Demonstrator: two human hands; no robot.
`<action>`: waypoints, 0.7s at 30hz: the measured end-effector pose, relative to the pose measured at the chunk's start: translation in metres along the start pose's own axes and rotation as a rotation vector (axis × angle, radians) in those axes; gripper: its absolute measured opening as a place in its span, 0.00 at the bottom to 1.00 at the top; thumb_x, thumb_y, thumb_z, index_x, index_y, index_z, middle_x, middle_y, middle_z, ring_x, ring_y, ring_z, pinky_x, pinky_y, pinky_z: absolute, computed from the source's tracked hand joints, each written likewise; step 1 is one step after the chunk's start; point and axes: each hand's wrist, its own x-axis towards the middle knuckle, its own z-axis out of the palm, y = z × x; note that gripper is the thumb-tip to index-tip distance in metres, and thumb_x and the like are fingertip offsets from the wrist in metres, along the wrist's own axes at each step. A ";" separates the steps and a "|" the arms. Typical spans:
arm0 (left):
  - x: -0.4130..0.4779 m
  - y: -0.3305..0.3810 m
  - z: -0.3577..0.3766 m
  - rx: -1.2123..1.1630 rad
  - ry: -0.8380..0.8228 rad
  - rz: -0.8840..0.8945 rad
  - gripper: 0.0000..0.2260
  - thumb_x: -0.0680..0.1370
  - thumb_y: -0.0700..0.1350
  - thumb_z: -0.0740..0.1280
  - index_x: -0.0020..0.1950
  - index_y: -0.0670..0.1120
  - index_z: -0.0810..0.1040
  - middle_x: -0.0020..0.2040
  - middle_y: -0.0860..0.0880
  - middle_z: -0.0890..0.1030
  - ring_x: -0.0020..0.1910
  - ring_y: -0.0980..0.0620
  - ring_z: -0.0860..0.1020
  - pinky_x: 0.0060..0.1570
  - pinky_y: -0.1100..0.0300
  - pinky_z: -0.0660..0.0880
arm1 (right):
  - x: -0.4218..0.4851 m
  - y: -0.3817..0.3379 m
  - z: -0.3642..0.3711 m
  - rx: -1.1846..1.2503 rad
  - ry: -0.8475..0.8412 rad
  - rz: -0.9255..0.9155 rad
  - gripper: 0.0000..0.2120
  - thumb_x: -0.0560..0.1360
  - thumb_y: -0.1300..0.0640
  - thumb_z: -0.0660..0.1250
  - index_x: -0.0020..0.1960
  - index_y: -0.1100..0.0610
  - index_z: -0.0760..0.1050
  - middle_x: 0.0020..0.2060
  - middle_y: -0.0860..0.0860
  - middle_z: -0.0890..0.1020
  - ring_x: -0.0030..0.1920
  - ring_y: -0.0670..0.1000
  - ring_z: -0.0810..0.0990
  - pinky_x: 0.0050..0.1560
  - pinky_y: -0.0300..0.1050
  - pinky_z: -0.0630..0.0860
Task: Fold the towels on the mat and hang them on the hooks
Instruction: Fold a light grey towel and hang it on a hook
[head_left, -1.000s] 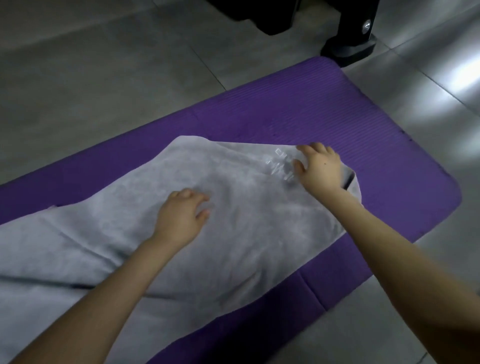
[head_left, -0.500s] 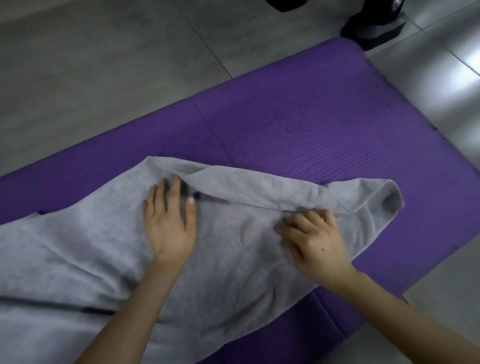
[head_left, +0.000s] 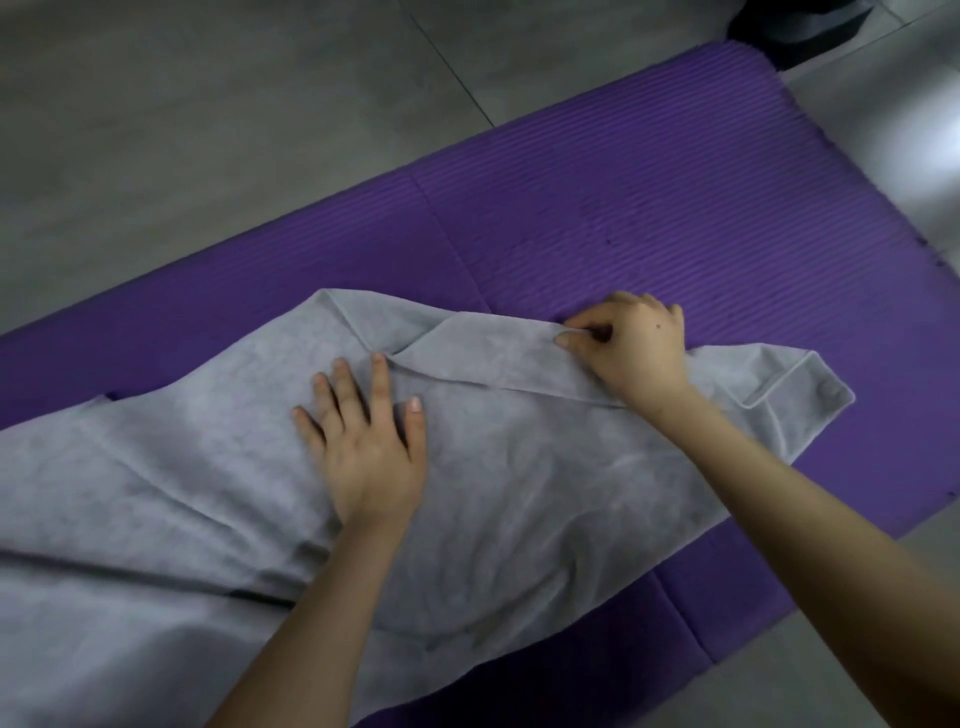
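While the grey towel (head_left: 519, 493) lies rumpled across the near side of the purple mat (head_left: 675, 208), running off the lower left of view, the left hand (head_left: 371, 452) rests flat on its middle, fingers straight and spread, pinning the cloth. Just beyond, the right hand (head_left: 634, 353) pinches the far hem, thumb and curled fingers closed on a strip turned over toward the person. To fold well, I judge the flat hand should anchor the cloth while the right draws the hem taut and lays it parallel to the near edge (the right-hand corner is curled up and wants flattening first). Creases can then be smoothed outward. Farther off lies bare mat, then grey floor tile (head_left: 208, 104); no hooks are in view.
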 end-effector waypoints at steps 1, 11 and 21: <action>0.000 0.000 0.000 0.007 -0.004 -0.001 0.24 0.80 0.56 0.51 0.74 0.47 0.61 0.71 0.36 0.65 0.71 0.35 0.62 0.68 0.35 0.55 | 0.000 -0.001 -0.006 0.061 0.019 0.005 0.07 0.71 0.46 0.70 0.46 0.46 0.83 0.44 0.48 0.82 0.50 0.54 0.76 0.56 0.49 0.63; 0.000 0.000 -0.001 0.033 -0.074 -0.017 0.24 0.79 0.57 0.53 0.74 0.50 0.62 0.72 0.37 0.64 0.71 0.36 0.60 0.68 0.36 0.54 | 0.104 0.000 -0.030 0.013 0.308 -0.051 0.15 0.73 0.44 0.65 0.56 0.48 0.80 0.60 0.49 0.77 0.62 0.55 0.70 0.62 0.49 0.56; 0.005 0.001 -0.002 0.083 -0.165 -0.024 0.26 0.79 0.59 0.48 0.75 0.50 0.59 0.74 0.38 0.60 0.73 0.37 0.56 0.69 0.37 0.49 | 0.082 0.047 0.014 -0.382 -0.257 0.090 0.26 0.79 0.37 0.40 0.75 0.41 0.49 0.77 0.50 0.48 0.76 0.54 0.43 0.69 0.69 0.35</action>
